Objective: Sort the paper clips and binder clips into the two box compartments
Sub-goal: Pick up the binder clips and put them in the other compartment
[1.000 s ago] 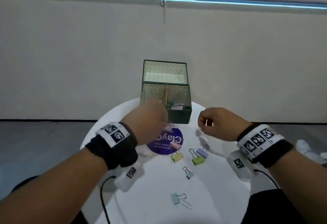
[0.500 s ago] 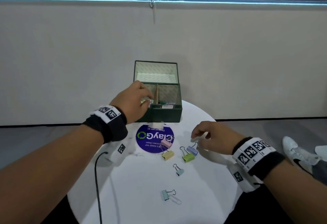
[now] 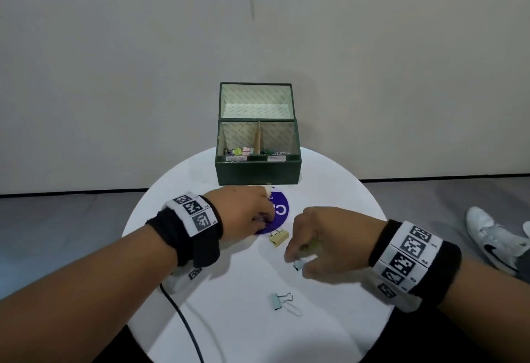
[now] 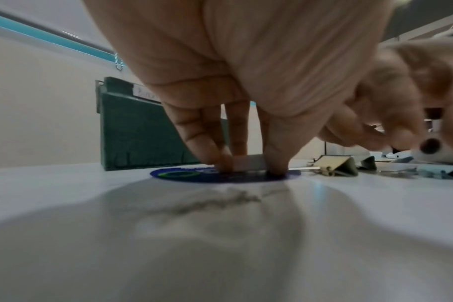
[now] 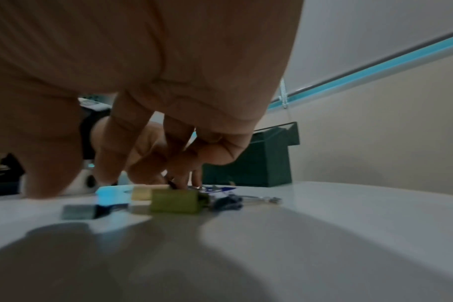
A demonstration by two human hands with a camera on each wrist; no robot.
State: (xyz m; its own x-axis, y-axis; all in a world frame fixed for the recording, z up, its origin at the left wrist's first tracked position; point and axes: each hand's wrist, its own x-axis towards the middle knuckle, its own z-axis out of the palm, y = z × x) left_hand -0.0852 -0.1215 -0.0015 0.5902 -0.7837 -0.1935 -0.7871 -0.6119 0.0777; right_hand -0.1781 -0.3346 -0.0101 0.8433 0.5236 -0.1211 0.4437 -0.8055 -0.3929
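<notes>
Left hand [image 3: 243, 213] pinching pale clip [image 4: 248, 162] on purple sticker [image 3: 282, 210]; right hand [image 3: 329, 243] half-curled, grip unclear.

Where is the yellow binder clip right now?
In the head view the yellow binder clip lies on the white table between the left hand and the right hand, at the near edge of the purple round sticker, untouched.

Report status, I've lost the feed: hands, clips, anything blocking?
Left hand pinching pink clip on sticker. Right hand over green clip, grip unclear. Box open, path clear.
</notes>
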